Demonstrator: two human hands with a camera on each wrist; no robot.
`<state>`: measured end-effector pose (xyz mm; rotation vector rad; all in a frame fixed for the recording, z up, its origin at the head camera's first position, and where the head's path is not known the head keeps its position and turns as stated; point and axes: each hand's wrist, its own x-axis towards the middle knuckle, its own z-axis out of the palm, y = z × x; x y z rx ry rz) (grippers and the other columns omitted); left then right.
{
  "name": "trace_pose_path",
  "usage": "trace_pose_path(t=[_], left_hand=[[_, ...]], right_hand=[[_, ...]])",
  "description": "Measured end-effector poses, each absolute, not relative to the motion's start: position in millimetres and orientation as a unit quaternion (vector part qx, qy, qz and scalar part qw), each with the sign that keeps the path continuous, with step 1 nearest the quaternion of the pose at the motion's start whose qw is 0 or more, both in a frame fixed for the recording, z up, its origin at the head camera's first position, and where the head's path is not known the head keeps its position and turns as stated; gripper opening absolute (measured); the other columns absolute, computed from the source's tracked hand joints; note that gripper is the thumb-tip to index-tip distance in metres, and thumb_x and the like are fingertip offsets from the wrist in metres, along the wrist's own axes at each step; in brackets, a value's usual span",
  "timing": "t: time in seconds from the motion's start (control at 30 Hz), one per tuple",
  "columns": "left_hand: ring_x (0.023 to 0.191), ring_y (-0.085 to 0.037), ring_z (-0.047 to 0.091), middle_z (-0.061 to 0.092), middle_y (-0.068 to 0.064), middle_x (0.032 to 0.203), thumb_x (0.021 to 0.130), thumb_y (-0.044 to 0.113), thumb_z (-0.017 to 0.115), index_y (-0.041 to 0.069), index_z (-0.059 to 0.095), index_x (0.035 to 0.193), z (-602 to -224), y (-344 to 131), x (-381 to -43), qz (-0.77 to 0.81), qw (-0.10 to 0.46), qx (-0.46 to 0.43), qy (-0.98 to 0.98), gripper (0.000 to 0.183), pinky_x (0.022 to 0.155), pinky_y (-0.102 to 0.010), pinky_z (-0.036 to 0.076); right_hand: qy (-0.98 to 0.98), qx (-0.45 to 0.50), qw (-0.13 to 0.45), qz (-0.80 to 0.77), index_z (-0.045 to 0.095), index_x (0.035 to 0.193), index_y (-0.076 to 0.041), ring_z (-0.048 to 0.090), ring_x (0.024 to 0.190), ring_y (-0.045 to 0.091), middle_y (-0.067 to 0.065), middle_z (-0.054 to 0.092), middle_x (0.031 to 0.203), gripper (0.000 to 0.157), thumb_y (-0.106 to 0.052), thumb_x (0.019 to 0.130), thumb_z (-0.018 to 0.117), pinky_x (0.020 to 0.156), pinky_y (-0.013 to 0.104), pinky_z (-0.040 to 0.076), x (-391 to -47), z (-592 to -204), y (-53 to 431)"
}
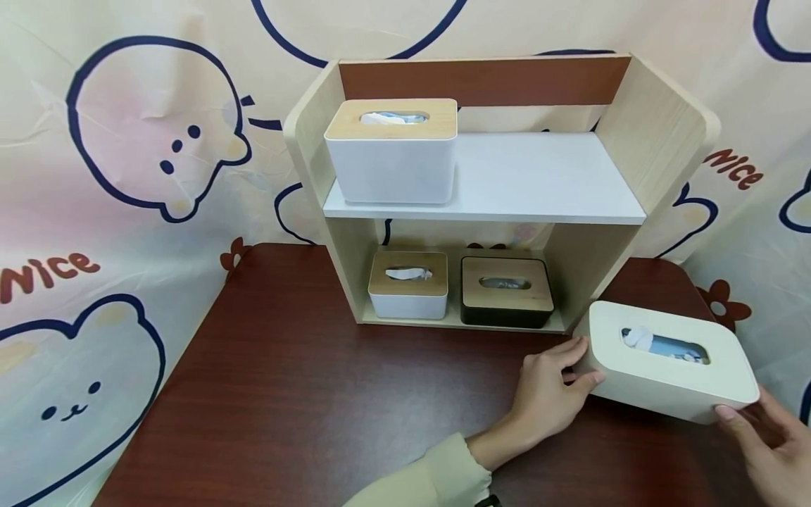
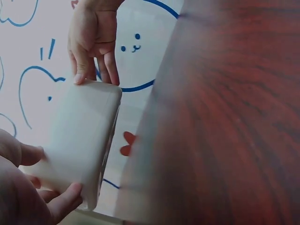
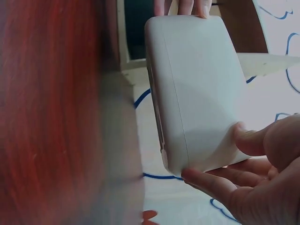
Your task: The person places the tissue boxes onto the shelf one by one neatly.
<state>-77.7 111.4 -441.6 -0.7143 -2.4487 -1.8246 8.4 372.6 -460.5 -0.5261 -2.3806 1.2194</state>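
A white tissue box (image 1: pixel 665 389) is held between both hands at the right side of the table, angled to the shelf. Through the oval slot in its lid, a blue tissue pack (image 1: pixel 674 346) shows. My left hand (image 1: pixel 546 389) grips the end nearer the shelf, thumb on the front side and fingers around the corner. At the opposite end my right hand (image 1: pixel 769 440) pinches the near corner. In the right wrist view, the right hand's thumb and fingers (image 3: pixel 211 183) press on the box's smooth side (image 3: pixel 201 93).
A two-tier wooden shelf (image 1: pixel 662 127) stands at the back. On its upper board (image 1: pixel 538 176) sits a large wood-lidded tissue box (image 1: pixel 395 169), at left. Below are a small white one (image 1: pixel 410 304) and a black one (image 1: pixel 507 317). Patterned cloth (image 1: pixel 165 267) lines the dark table (image 1: pixel 304 408).
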Motion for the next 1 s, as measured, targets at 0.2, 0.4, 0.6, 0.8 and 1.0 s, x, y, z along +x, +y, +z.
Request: trace_pose_path(t=[0.2, 0.4, 0.6, 0.8, 1.0], left_hand=[[0.133, -0.005, 0.062, 0.065, -0.009, 0.15, 0.101, 0.018, 0.077, 0.003, 0.063, 0.147, -426, 94, -73, -0.586, 0.018, -0.242, -0.773, 0.05, 0.085, -0.001, 0.052], [0.133, -0.007, 0.062, 0.064, -0.011, 0.151, 0.101, 0.018, 0.077, 0.002, 0.062, 0.148, -415, 75, -71, -0.589, 0.026, -0.248, -0.769, 0.051, 0.086, -0.003, 0.054], [0.135, -0.012, 0.062, 0.062, -0.015, 0.152, 0.101, 0.017, 0.077, 0.001, 0.061, 0.148, -404, 55, -69, -0.594, 0.034, -0.248, -0.764, 0.052, 0.088, -0.007, 0.056], [0.134, -0.014, 0.064, 0.063, -0.017, 0.151, 0.1, 0.014, 0.078, -0.001, 0.061, 0.147, -390, 34, -70, -0.591, 0.057, -0.254, -0.764, 0.053, 0.089, -0.009, 0.057], [0.133, -0.014, 0.065, 0.064, -0.014, 0.151, 0.099, 0.012, 0.079, 0.0, 0.062, 0.147, -380, 15, -72, -0.606, 0.066, -0.235, -0.757, 0.053, 0.09, -0.014, 0.059]], right_hand=[[-0.848, -0.148, 0.234, 0.452, 0.047, 0.161, -0.004, 0.054, 0.093, -0.03, -0.038, 0.055, 0.123, 0.058, 0.007, 0.105, 0.059, 0.07, -0.003, 0.049, 12, -453, 364], [-0.854, -0.15, 0.231, 0.441, 0.048, 0.162, -0.007, 0.054, 0.095, -0.03, -0.036, 0.057, 0.125, 0.06, 0.005, 0.105, 0.062, 0.069, -0.001, 0.051, 13, -440, 347], [-0.871, -0.157, 0.23, 0.405, 0.046, 0.163, -0.015, 0.051, 0.097, -0.033, -0.026, 0.06, 0.136, 0.064, 0.002, 0.105, 0.064, 0.069, -0.002, 0.05, 10, -421, 325], [-0.89, -0.156, 0.228, 0.364, 0.045, 0.164, -0.021, 0.042, 0.094, -0.038, 0.023, 0.057, 0.154, 0.064, -0.005, 0.106, 0.066, 0.074, -0.008, 0.041, 5, -402, 302], [-0.912, -0.169, 0.21, 0.309, 0.048, 0.162, -0.015, 0.058, 0.104, -0.026, 0.032, 0.06, 0.148, 0.064, -0.018, 0.104, 0.073, 0.065, -0.009, 0.033, -1, -381, 285]])
